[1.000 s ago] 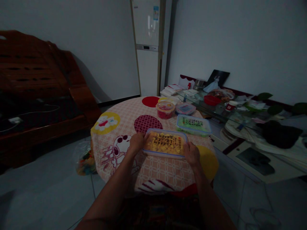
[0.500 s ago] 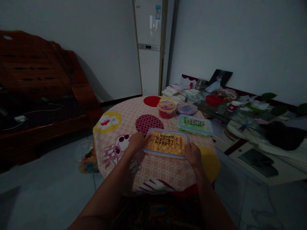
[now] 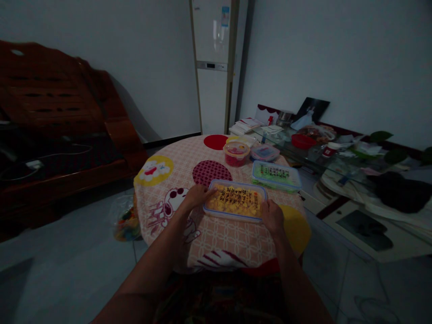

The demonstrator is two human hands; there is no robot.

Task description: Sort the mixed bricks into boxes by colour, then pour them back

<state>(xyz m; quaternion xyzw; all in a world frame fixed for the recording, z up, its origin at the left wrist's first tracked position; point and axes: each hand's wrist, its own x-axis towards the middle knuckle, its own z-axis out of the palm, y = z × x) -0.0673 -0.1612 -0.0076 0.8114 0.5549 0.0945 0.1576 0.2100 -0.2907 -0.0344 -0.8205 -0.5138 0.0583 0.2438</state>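
Observation:
A clear rectangular food container (image 3: 234,208) with a blue-edged lid and dark lettering lies on the cloth-covered round table. Yellow pieces show through its lid. My left hand (image 3: 198,196) grips the left end, its thumb stretched onto the lid's corner and its other fingers mostly hidden. At the opposite end my right hand (image 3: 272,216) is closed on the container's edge, with the thumb on the rim. Beyond it sits a similar container (image 3: 276,175) with green contents. A round tub (image 3: 236,154) with red contents stands farther back, beside another lidded box (image 3: 265,153).
A glass-topped stand (image 3: 286,146) on the right bears a red bowl (image 3: 303,141), a paper cup (image 3: 330,149) and papers. To the left is a wooden bench (image 3: 60,117). A bag of colourful pieces (image 3: 126,225) rests on the floor beside the tablecloth (image 3: 232,240).
The view has shifted slightly. My left thumb now reaches farther over the lid's corner. Both hands stay on the yellow-filled container, which has barely moved on the table.

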